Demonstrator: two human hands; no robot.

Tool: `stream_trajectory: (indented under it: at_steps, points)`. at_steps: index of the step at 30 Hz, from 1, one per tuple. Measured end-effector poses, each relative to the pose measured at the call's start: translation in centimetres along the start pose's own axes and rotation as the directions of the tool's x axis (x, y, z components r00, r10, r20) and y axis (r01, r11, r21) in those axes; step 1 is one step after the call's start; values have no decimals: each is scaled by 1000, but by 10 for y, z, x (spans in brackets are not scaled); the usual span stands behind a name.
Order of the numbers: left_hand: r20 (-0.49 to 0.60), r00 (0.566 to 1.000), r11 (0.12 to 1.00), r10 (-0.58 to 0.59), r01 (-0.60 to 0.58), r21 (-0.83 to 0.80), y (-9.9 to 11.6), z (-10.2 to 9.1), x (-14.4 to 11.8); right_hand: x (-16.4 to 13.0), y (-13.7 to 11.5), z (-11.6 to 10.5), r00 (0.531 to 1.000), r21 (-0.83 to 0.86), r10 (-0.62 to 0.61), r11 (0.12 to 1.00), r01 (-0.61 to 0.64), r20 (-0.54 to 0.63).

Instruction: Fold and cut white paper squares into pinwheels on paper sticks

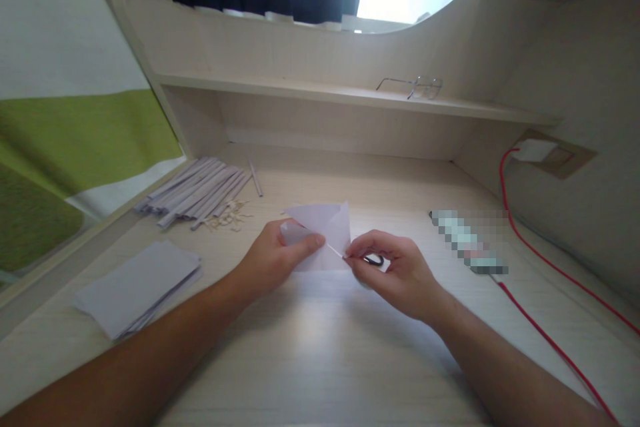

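left hand (273, 257) pinches paper sheet (320, 230) | right hand (400, 273) pinches thin skewer (334, 251) at sheet's right corner | skewer slants up-left, between both hands

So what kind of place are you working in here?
Probably a home desk in a bedroom or study. A wooden desk with a built-in shelf holding glasses, a wall socket with a red cable, and rolled paper tubes point to it.
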State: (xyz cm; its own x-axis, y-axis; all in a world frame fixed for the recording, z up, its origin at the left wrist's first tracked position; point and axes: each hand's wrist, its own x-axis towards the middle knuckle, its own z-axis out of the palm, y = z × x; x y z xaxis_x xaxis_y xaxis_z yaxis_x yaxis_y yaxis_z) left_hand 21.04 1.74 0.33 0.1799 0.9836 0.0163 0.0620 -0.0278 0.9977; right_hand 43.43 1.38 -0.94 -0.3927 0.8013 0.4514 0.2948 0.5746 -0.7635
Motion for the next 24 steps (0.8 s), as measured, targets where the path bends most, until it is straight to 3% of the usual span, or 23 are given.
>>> stream_trajectory:
  at_steps: [24]
  points:
    - [1, 1000, 999, 16, -16, 39, 0, 0, -1, 0, -1, 0, 999, 29, 32, 999, -32, -7]
